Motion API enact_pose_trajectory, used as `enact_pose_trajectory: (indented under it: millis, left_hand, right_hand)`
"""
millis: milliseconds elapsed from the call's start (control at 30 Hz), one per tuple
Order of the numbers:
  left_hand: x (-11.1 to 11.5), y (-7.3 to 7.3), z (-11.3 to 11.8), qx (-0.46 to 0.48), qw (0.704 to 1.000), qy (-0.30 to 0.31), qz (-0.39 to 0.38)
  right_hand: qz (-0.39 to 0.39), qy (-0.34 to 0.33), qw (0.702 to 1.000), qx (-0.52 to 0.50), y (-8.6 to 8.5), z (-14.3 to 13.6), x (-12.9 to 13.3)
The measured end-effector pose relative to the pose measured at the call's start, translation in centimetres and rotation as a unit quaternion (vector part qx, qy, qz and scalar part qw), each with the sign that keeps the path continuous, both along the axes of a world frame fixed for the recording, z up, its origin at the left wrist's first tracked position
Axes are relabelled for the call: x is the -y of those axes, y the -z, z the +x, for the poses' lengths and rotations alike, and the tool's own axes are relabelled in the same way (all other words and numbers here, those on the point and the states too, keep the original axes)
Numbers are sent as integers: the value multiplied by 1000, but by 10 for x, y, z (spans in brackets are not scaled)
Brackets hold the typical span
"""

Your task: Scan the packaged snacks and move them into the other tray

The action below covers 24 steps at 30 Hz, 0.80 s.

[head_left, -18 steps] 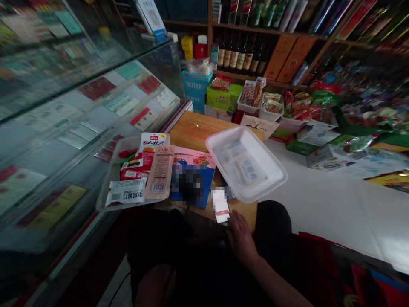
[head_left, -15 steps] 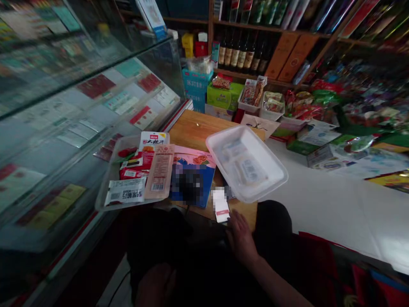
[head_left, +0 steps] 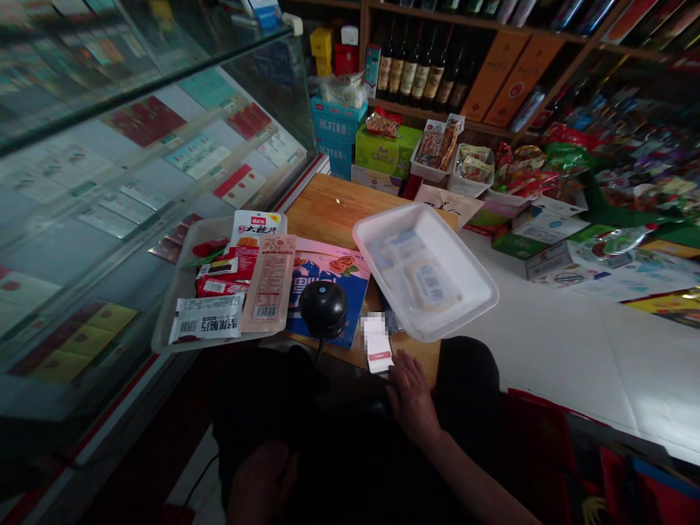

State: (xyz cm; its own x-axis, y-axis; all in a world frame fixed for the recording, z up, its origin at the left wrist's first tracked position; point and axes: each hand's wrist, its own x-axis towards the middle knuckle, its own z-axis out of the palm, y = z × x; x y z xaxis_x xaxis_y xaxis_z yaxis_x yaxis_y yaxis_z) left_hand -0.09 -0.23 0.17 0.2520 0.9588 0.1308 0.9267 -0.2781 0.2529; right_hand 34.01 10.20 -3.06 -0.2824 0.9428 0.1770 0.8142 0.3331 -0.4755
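My right hand [head_left: 411,394] lies with fingers stretched at the front edge of the wooden table [head_left: 322,211], its fingertips beside a phone [head_left: 378,357] with a lit white screen. Low in the picture, my left hand [head_left: 265,474] is in shadow against dark clothing, its fingers too dark to make out. A round black device [head_left: 323,308] with a cable stands on a pink and blue packet [head_left: 355,281]. To its left, a white tray [head_left: 164,332] holds several snack packets. Right of it, a white plastic tray [head_left: 475,292] has packets in its bottom.
A glass display case [head_left: 186,95] runs along the left. Behind the table stand a blue carton [head_left: 335,127], a green box [head_left: 386,149] and bins of snacks. Bottles [head_left: 407,76] line the back shelf. A cable hangs at the lower left.
The view has shifted slightly and become sharper. Both hands and the trays keep their places on or by the table.
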Motion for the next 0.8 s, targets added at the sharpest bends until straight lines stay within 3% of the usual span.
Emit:
enact_pose_trajectory:
  millis: [800]
  left_hand:
    - [2, 2, 0, -1, 1000, -7, -30]
  right_hand:
    - [-6, -14, 1000, 1, -2, -6, -1]
